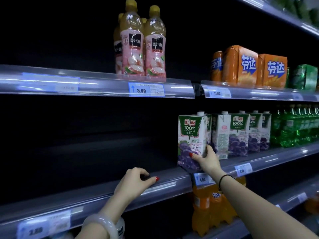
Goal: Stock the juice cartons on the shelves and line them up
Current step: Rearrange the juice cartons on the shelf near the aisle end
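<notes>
At the shelf edge [174, 181], right grip [206, 159] clasps a juice carton [190, 135]; left grip [134, 181] rests loosely curled, empty.

Dim overall, shelf recesses near black; cool bluish glare streaking along clear shelf edge strips [96, 87]; wide-angle bending of shelf lines toward edges; price tag bottom left [43, 227] blurred, green bottles far right [296, 125] soft
</notes>
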